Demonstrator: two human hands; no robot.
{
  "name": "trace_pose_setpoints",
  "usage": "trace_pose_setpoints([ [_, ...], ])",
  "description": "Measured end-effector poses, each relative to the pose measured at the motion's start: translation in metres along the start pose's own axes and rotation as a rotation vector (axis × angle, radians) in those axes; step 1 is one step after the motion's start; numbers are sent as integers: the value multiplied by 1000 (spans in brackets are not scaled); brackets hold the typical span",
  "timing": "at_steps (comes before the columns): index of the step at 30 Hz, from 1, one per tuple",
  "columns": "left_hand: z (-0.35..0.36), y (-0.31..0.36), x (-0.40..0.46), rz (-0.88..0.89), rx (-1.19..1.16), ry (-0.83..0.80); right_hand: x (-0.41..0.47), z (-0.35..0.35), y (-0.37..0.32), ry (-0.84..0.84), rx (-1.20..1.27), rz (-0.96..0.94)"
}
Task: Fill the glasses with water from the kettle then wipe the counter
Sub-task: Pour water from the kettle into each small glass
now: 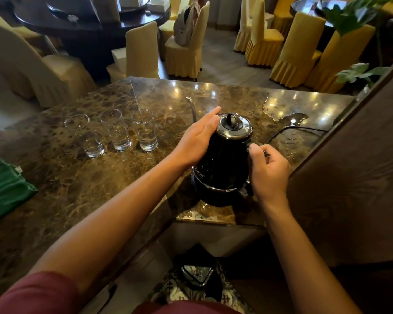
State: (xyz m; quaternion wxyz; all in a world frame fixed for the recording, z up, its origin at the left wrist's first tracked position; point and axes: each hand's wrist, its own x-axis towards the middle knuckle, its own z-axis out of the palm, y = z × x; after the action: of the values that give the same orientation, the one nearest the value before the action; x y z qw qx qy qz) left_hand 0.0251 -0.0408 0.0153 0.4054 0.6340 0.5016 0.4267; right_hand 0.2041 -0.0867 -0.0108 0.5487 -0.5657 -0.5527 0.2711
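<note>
— Three glasses (pixel 114 132) stand in a row on the counter (pixel 73 177), well off to our left of the kettle (pixel 225 155). Each holds some water low down.

— And the kettle?

— Upright on its base (pixel 216 196) at the counter's near edge. Our right hand (pixel 268 171) curls round the handle on its right side; our left hand (pixel 197 141) lies flat, fingers straight, against its left flank.

— So which way must it travel?

— Leftward, we judge. The thin spout (pixel 192 108) leaves the far-left side, already pointing roughly toward the glasses, with the handle opposite, so our right hand would carry it across.

— Anything for wiping?

— Spilled water (pixel 288 120) spreads right of the kettle; a green cloth (pixel 5 189) lies at far left, nearer our left hand.
</note>
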Motion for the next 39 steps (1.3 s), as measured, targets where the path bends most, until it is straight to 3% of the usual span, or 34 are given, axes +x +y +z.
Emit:
trace_pose_setpoints([
  [9, -3, -1, -2, -20, 2, 14, 11, 2, 4, 8, -102, -95],
  [19, 1, -9, -19, 9, -21, 41, -8, -10, -1, -101, -119, -119],
  [34, -3, -5, -12, -10, -6, 60, 5, 3, -2, 34, -226, -126],
  [39, 6, -1, -11, -11, -37, 1, -5, -7, 6, 46, -196, -88],
])
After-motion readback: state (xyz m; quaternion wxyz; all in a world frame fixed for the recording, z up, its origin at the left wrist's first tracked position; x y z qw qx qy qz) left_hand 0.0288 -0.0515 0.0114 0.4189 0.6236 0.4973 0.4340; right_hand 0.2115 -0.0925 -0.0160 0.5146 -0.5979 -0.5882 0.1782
